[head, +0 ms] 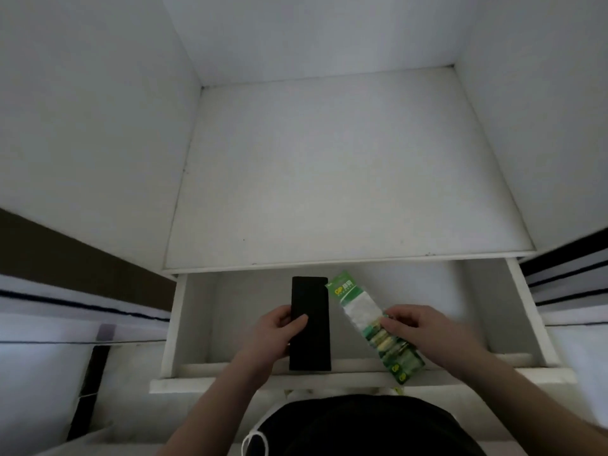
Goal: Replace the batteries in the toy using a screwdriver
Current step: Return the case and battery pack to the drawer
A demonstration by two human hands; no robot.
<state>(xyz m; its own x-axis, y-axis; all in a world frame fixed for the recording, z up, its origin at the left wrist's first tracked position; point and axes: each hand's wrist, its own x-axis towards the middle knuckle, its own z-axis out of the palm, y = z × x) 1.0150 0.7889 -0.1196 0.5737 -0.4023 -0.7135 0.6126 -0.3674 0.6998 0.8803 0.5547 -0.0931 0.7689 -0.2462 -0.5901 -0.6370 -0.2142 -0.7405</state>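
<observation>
Head view: open white drawer (539, 311)
Left hand (274, 334): clamped on black case (311, 324), over drawer
Right hand (424, 330): pinching green battery pack (371, 324), tilted, beside case

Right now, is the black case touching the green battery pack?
Apart. The head view shows pale drawer floor between the black case and the green battery pack along their whole length.
</observation>
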